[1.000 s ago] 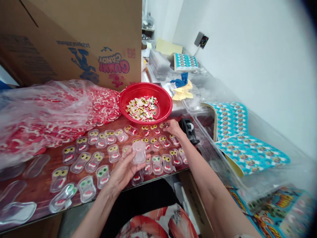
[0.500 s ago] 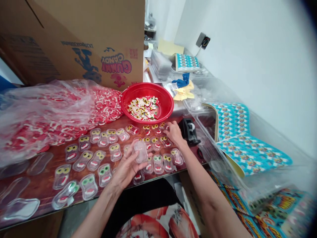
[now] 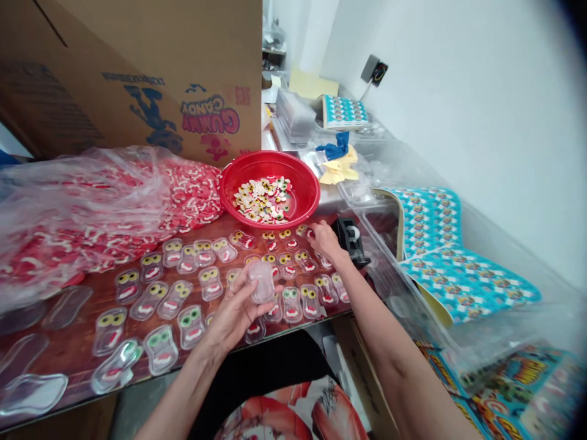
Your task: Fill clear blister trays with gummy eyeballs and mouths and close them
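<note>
Fingers of our left hand are clamped on a clear shell, held just above the desk at lower centre. Our right hand reaches to the centre of the frame, fingertips pinched together on a filled shell below the bowl; we cannot tell if it is lifted. A cardboard box fills the upper left, a candy bag lies at left, sticker sheets at right. The red bowl holds gummy eyes. A tape dispenser sits just right of our right hand.
</note>
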`<state>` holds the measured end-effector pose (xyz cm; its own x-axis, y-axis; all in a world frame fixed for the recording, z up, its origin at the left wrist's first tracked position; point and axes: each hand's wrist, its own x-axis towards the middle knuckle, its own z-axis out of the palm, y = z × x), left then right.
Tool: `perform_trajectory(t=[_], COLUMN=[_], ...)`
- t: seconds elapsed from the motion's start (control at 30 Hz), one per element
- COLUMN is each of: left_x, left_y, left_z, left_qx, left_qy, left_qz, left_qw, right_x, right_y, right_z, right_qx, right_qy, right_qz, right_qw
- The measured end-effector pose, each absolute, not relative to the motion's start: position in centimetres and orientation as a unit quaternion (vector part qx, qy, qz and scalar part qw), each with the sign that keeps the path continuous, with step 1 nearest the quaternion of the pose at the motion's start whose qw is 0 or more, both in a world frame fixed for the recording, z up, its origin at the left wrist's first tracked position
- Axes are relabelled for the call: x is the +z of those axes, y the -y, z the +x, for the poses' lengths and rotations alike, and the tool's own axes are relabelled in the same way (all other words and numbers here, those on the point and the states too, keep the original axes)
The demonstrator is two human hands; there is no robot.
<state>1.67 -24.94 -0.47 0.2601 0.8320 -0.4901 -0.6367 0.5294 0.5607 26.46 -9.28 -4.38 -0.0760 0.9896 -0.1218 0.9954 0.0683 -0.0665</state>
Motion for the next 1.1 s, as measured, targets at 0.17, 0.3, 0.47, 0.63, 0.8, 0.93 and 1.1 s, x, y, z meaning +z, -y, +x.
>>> perform_trajectory(t=[0.17,0.3,0.47,0.63,0.8,0.93,1.1], left_x=[-0.6,-0.6,-0.9,-0.7,-0.2,-0.4,-0.9], left_y=[25.0,25.0,25.0,24.9,25.1,25.4,25.4], left_z=[1.7,1.6,1.5,1.7,1.6,1.5,1.6], left_qx=[0.469,0.464,0.460,0.463,0.466,0.466,0.468], left_qy=[-0.385,-0.386,-0.390,-0.396,-0.397,-0.404,-0.391], left_qz=[0.141,0.150,0.151,0.149,0.148,0.150,0.148], left_qw=[0.782,0.783,0.784,0.779,0.777,0.772,0.779], right_x=[-4.5,-4.8,-5.1,-4.9,-4.1,-4.0,-4.8], right_y=[8.2,7.5,7.0,6.2,6.6,7.4,7.4], right_z=[26.6,26.7,26.7,26.5,26.5,26.9,27.0], right_qx=[-0.076,-0.084,-0.091,-0.090,-0.094,-0.100,-0.106], right_qy=[-0.751,-0.765,-0.769,-0.776,-0.796,-0.815,-0.819], right_qz=[0.654,0.636,0.629,0.621,0.594,0.569,0.560], right_qw=[0.039,0.053,0.068,0.071,0.064,0.054,0.067])
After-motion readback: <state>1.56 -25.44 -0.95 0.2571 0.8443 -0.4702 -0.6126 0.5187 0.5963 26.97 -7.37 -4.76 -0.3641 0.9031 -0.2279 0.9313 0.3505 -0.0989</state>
